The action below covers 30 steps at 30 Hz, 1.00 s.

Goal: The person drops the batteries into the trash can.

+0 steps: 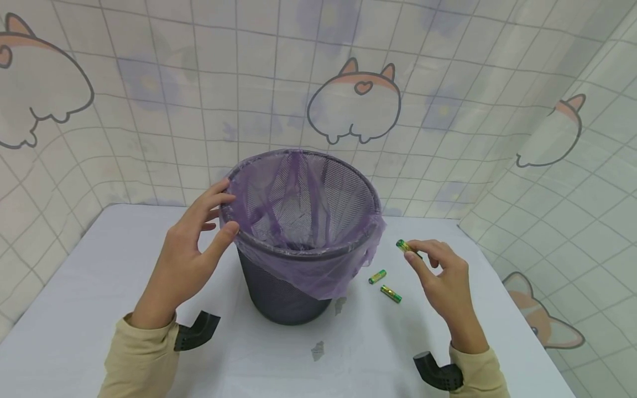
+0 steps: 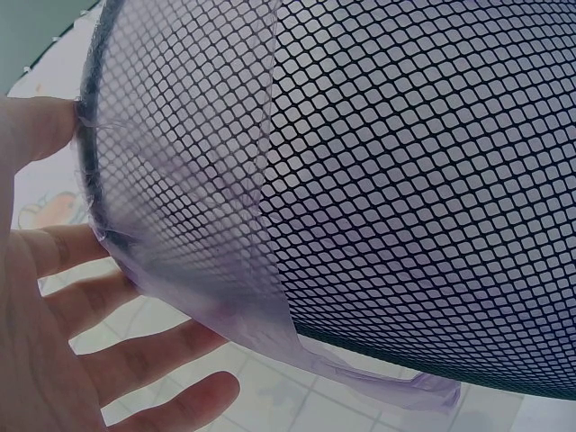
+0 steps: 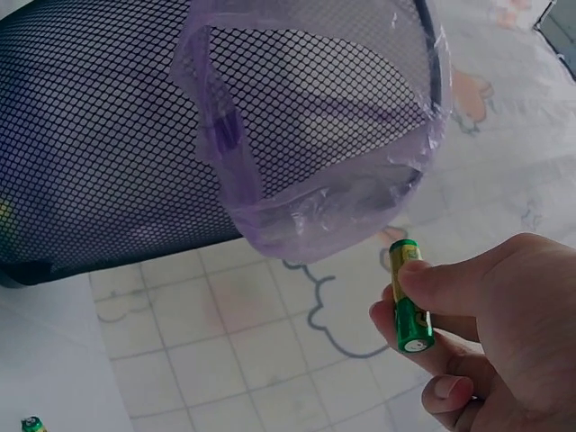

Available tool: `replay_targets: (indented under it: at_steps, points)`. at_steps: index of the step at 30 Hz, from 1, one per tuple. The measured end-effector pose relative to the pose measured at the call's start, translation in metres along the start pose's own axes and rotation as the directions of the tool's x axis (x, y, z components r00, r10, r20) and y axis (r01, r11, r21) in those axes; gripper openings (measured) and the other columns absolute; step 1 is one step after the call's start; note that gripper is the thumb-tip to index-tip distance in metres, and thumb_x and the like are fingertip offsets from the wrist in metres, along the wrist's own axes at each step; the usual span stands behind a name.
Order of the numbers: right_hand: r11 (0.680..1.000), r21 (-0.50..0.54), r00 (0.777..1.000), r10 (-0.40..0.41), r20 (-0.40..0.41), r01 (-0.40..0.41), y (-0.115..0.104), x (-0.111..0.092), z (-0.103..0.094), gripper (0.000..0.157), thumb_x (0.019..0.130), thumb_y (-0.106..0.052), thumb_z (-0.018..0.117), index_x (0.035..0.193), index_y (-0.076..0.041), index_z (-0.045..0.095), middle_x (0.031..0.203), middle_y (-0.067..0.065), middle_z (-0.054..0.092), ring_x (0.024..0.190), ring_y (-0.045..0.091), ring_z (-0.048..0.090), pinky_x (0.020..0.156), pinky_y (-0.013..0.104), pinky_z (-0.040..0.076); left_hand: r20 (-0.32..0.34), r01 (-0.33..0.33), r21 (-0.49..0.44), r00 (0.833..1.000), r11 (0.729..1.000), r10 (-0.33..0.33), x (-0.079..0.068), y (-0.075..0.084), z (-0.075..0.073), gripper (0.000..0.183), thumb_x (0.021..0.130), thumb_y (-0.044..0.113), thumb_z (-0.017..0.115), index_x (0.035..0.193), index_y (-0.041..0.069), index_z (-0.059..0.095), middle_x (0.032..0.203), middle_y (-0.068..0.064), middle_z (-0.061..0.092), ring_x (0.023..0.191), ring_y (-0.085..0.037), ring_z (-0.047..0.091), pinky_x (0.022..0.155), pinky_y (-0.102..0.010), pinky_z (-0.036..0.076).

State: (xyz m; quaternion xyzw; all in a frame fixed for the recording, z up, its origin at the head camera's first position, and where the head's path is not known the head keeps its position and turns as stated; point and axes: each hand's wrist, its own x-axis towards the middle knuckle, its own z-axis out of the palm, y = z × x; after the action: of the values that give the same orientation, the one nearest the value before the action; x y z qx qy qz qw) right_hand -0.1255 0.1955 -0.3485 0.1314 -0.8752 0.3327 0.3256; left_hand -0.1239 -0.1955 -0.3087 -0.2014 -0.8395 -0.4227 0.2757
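A black mesh waste bin [image 1: 286, 301] stands upright on the table, lined with a thin purple bag [image 1: 318, 273] folded over its rim. My left hand [image 1: 191, 249] rests against the bin's left rim. In the left wrist view its thumb touches the rim and the fingers [image 2: 144, 355] spread along the outside, fairly straight. Right of the bin, my right hand [image 1: 443, 276] pinches a green and gold battery [image 3: 411, 297] between thumb and fingers, above the table. Two similar batteries lie below it, one [image 1: 377, 277] nearer the bin, the other [image 1: 391, 294] slightly closer to me.
The white table [image 1: 239, 365] has two small grey patches, one [image 1: 317, 350] in front of the bin and one beside its base. A tiled-pattern curtain [image 1: 209, 105] with cartoon animals hangs behind and along the sides. Black curved pieces [image 1: 198, 330] are worn at both wrists.
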Motion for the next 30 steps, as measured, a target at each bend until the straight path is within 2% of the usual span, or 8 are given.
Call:
replay_targets:
  at_steps: [4, 13, 24, 30]
  points:
    - [1.000, 0.017, 1.000, -0.020, -0.003, 0.020, -0.003, 0.002, -0.002, 0.021, 0.080, 0.000, 0.075, 0.100, -0.006, 0.073, 0.084, 0.004, 0.067, 0.073, 0.006, 0.037, 0.064, 0.021, 0.028, 0.002, -0.001, 0.005, 1.000, 1.000, 0.001, 0.000, -0.001, 0.000, 0.042, 0.095, 0.016, 0.059, 0.136, 0.017, 0.052, 0.152, 0.007, 0.041, 0.119, -0.024, 0.059, 0.090, -0.017, 0.045]
    - [1.000, 0.026, 1.000, -0.011, -0.011, 0.011, -0.012, 0.004, -0.005, 0.023, 0.081, -0.002, 0.074, 0.103, -0.009, 0.073, 0.081, 0.000, 0.060, 0.073, 0.011, 0.038, 0.064, 0.022, 0.027, 0.005, -0.023, 0.027, 1.000, 0.999, 0.022, 0.000, -0.001, 0.001, 0.042, 0.096, 0.017, 0.058, 0.137, 0.014, 0.051, 0.153, 0.004, 0.041, 0.119, -0.027, 0.059, 0.089, -0.021, 0.047]
    - [0.998, 0.053, 0.999, -0.034, -0.028, 0.036, -0.017, 0.008, -0.007, 0.027, 0.080, -0.002, 0.075, 0.105, -0.012, 0.074, 0.078, -0.002, 0.056, 0.073, 0.008, 0.036, 0.064, 0.023, 0.026, 0.002, -0.022, 0.029, 1.000, 0.999, 0.022, -0.001, -0.003, 0.001, 0.042, 0.096, 0.017, 0.058, 0.137, 0.014, 0.051, 0.153, 0.004, 0.041, 0.119, -0.027, 0.059, 0.090, -0.018, 0.046]
    - [0.997, 0.063, 0.998, -0.042, -0.036, 0.044, -0.019, 0.010, -0.008, 0.028, 0.080, -0.001, 0.075, 0.106, -0.013, 0.074, 0.080, -0.003, 0.058, 0.073, 0.007, 0.037, 0.065, 0.022, 0.026, 0.005, -0.006, 0.020, 1.000, 1.000, 0.006, -0.001, -0.002, 0.001, 0.042, 0.096, 0.017, 0.058, 0.137, 0.017, 0.051, 0.153, 0.006, 0.040, 0.119, -0.026, 0.059, 0.090, -0.019, 0.046]
